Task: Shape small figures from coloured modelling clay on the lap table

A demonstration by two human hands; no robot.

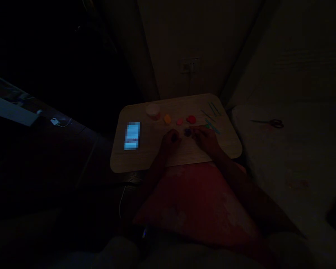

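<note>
In the dim light a small dark purple lump (187, 132), perhaps soft clay, is at the fingertips of my right hand (206, 137), between its forefinger and thumb. My left hand (170, 141) rests on the wooden table just left of the lump, its fingers curled in. A dark spot shows inside that curl, too dim to name. Beyond the hands, an orange lump (167, 119), a pink lump (179, 121) and a red lump (191, 119) lie in a row. Partly behind my right hand is a green piece (207, 126).
A pale tub (153, 111) stands at the back of the low table (140, 164). At left lies a lit phone (132, 135); thin sticks (213, 109) lie at right. Scissors (274, 123) rest on the pale surface beside the table. A wall socket (189, 65) is behind.
</note>
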